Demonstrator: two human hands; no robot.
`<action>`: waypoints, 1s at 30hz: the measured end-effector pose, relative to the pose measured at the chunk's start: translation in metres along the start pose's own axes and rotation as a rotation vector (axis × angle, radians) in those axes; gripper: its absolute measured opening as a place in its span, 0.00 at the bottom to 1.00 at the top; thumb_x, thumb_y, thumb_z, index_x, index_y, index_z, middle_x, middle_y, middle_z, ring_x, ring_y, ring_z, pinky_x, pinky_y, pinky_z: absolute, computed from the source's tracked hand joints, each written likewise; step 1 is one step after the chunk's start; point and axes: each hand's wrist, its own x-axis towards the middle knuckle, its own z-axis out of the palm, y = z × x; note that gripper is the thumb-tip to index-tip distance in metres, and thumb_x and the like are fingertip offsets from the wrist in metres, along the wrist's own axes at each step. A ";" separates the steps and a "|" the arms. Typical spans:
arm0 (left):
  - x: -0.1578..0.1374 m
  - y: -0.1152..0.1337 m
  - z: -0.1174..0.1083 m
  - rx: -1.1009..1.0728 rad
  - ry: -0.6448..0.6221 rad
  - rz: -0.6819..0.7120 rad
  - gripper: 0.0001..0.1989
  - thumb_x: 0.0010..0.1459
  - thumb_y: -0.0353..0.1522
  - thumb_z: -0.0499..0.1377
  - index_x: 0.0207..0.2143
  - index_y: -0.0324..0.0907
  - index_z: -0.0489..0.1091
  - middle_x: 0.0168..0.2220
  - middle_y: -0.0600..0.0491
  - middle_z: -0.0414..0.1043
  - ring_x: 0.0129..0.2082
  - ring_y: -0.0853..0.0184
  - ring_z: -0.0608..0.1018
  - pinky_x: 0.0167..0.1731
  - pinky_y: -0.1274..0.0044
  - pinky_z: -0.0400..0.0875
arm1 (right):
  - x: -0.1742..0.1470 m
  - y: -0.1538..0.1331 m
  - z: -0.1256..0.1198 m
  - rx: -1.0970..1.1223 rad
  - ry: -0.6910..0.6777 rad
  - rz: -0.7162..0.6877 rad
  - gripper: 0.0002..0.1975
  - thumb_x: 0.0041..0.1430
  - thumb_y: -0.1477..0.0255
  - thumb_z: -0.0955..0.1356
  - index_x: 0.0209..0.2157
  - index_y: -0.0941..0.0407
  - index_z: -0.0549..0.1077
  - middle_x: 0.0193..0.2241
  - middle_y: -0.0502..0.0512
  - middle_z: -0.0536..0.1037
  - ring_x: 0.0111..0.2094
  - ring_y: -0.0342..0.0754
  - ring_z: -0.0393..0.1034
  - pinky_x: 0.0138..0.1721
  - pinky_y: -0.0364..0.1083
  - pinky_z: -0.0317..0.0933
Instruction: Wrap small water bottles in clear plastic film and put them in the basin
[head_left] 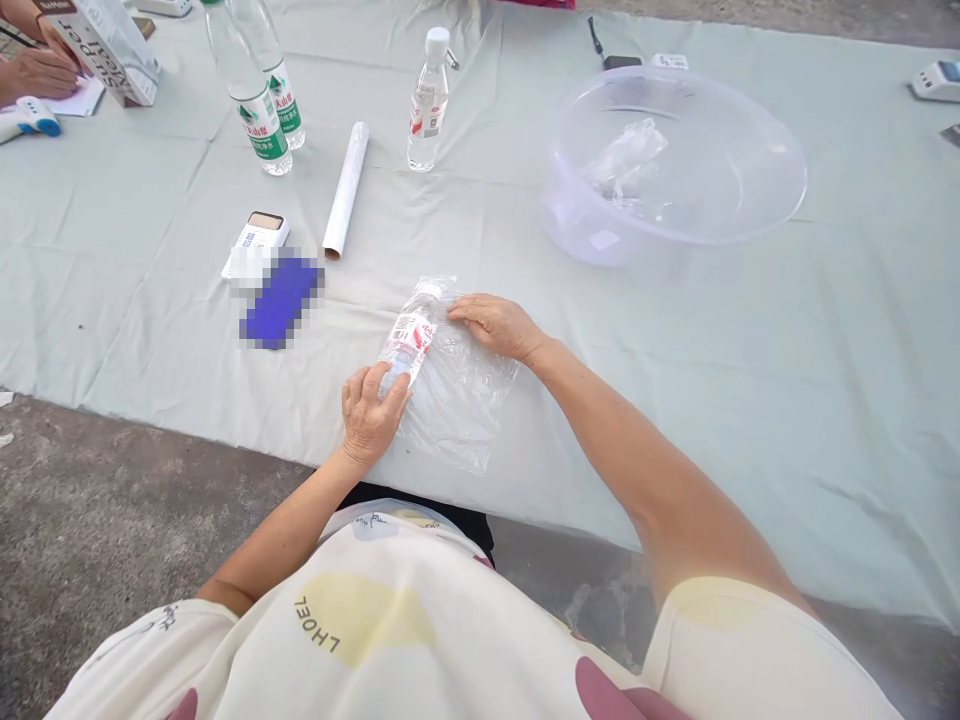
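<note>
A small clear water bottle (411, 335) with a white cap and a red-and-white label lies on its side on a sheet of clear plastic wrap (465, 400). My left hand (369, 412) grips the bottom end of the bottle, thumb on one side and fingers on the other. Beside the cap, my right hand (499, 325) has its fingers together on the wrap's edge; its thumb is mostly hidden. The wrap spreads to the right of the bottle and partly covers it near the cap.
A roll of plastic wrap (347, 190), a white boxy device (257, 240) and a blurred blue item (281, 305) lie ahead. Behind stand two green-labelled bottles (259, 125), another small bottle (429, 105) and a clear basin (675, 225) holding crumpled plastic. Another person's hand (45, 72) is far left.
</note>
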 end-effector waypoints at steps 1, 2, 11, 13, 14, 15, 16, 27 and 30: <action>-0.004 0.003 -0.001 0.011 -0.004 0.064 0.09 0.65 0.36 0.60 0.45 0.50 0.77 0.48 0.45 0.78 0.48 0.58 0.77 0.49 0.67 0.63 | -0.003 0.003 0.003 -0.002 0.025 -0.002 0.21 0.56 0.82 0.60 0.41 0.53 0.80 0.47 0.54 0.82 0.54 0.52 0.74 0.56 0.55 0.66; -0.007 0.007 -0.002 0.012 -0.012 0.135 0.10 0.65 0.34 0.59 0.47 0.51 0.76 0.49 0.47 0.78 0.48 0.60 0.77 0.49 0.68 0.62 | -0.005 0.005 0.004 -0.005 0.076 0.011 0.21 0.55 0.83 0.60 0.39 0.53 0.80 0.46 0.54 0.82 0.53 0.53 0.74 0.56 0.56 0.66; -0.014 0.036 -0.008 0.017 0.024 0.341 0.17 0.60 0.26 0.60 0.50 0.49 0.76 0.50 0.54 0.80 0.50 0.56 0.77 0.49 0.67 0.57 | -0.003 -0.031 -0.008 0.145 0.557 0.198 0.12 0.61 0.72 0.63 0.40 0.53 0.77 0.39 0.57 0.81 0.36 0.49 0.73 0.37 0.48 0.67; -0.011 0.036 -0.009 0.013 0.035 0.348 0.17 0.59 0.26 0.61 0.49 0.49 0.76 0.49 0.55 0.80 0.49 0.55 0.77 0.47 0.66 0.57 | 0.001 -0.039 -0.004 0.219 0.491 0.226 0.12 0.62 0.67 0.63 0.40 0.54 0.77 0.39 0.56 0.80 0.35 0.48 0.72 0.38 0.48 0.67; -0.011 0.035 -0.010 0.005 0.031 0.348 0.17 0.59 0.26 0.61 0.49 0.49 0.76 0.50 0.55 0.80 0.49 0.55 0.77 0.47 0.66 0.57 | 0.003 -0.041 -0.002 0.253 0.467 0.256 0.12 0.63 0.66 0.63 0.39 0.54 0.77 0.38 0.56 0.80 0.35 0.48 0.72 0.39 0.49 0.67; -0.010 0.035 -0.010 -0.008 0.022 0.345 0.17 0.59 0.26 0.61 0.49 0.49 0.76 0.50 0.55 0.80 0.50 0.55 0.77 0.47 0.66 0.56 | 0.006 -0.042 0.000 0.283 0.459 0.298 0.12 0.63 0.65 0.63 0.37 0.54 0.76 0.37 0.55 0.80 0.35 0.48 0.71 0.41 0.49 0.66; -0.011 0.034 -0.010 -0.024 0.006 0.335 0.17 0.59 0.26 0.60 0.49 0.50 0.76 0.50 0.54 0.80 0.50 0.55 0.77 0.48 0.66 0.56 | 0.009 -0.044 0.001 0.306 0.473 0.357 0.12 0.64 0.64 0.62 0.36 0.54 0.75 0.36 0.55 0.80 0.35 0.48 0.71 0.42 0.49 0.66; -0.013 0.037 -0.007 0.008 -0.019 0.336 0.17 0.60 0.24 0.59 0.49 0.48 0.75 0.51 0.52 0.79 0.50 0.56 0.77 0.46 0.66 0.58 | 0.032 -0.048 0.004 0.603 0.449 0.745 0.13 0.52 0.71 0.68 0.42 0.52 0.69 0.26 0.45 0.72 0.31 0.46 0.69 0.39 0.48 0.63; -0.011 0.042 -0.008 0.028 0.017 0.354 0.15 0.59 0.24 0.59 0.47 0.46 0.76 0.51 0.52 0.80 0.49 0.55 0.76 0.45 0.66 0.59 | 0.031 -0.046 0.012 0.587 0.447 0.794 0.07 0.53 0.71 0.66 0.36 0.52 0.69 0.26 0.46 0.72 0.29 0.45 0.68 0.35 0.47 0.62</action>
